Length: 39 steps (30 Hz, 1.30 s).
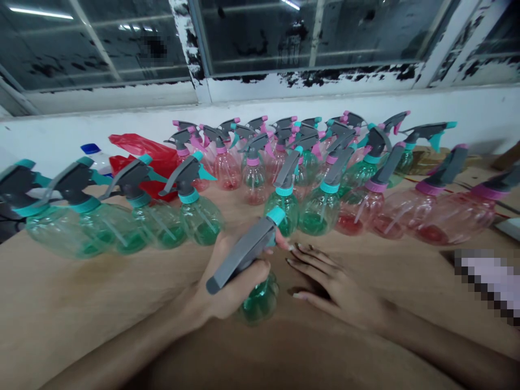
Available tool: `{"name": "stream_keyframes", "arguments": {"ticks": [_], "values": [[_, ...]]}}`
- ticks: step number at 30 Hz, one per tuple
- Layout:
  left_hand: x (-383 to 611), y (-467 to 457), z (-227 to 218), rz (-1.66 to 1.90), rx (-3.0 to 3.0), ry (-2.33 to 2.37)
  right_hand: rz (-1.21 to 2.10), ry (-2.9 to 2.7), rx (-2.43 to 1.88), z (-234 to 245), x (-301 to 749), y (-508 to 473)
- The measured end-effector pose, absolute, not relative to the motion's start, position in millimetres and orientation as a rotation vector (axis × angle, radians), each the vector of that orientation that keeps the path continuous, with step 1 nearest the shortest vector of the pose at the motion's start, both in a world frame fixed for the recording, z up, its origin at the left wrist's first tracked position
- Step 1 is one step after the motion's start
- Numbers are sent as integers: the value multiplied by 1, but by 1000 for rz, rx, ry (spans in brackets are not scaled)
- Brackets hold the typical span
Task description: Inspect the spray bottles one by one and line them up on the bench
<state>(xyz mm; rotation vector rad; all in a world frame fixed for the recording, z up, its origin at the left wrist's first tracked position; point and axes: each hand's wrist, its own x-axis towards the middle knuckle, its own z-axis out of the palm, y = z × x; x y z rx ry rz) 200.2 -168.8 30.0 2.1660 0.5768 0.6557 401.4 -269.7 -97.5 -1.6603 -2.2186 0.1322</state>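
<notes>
My left hand (227, 287) is wrapped round the neck of a green spray bottle (260, 300) in front of me. The grey trigger head of this bottle tilts up to the right and ends in a turquoise nozzle; the neck is hidden by my fingers. To its right, my right hand (325, 281) rests low over the table with its fingers stretched out and holds nothing. Just beyond my hands stand a green spray bottle (282, 208) and another green spray bottle (320, 211).
Green spray bottles (203, 222) line the left, and pink spray bottles (359, 211) the right. Several more bottles (227, 168) crowd the back near a red plastic bag (138, 149) and a blue-capped bottle (95, 157). The wooden table (101, 292) meets a white wall (81, 127) below windows.
</notes>
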Motion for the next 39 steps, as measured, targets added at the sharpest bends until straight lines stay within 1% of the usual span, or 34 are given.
{"name": "stream_keyframes", "arguments": {"ticks": [4,11,23,39], "values": [[203,-169,27,683,2058,598,127,-2218,-1662,-97,401,-269],[207,-169,19,772,2074,610,122,-2195,-1638,-99,401,-269],[206,-168,21,752,2095,547,130,-2196,-1636,-101,402,-269],[205,-169,22,721,2126,593,119,-2208,-1640,-99,401,-269]]}}
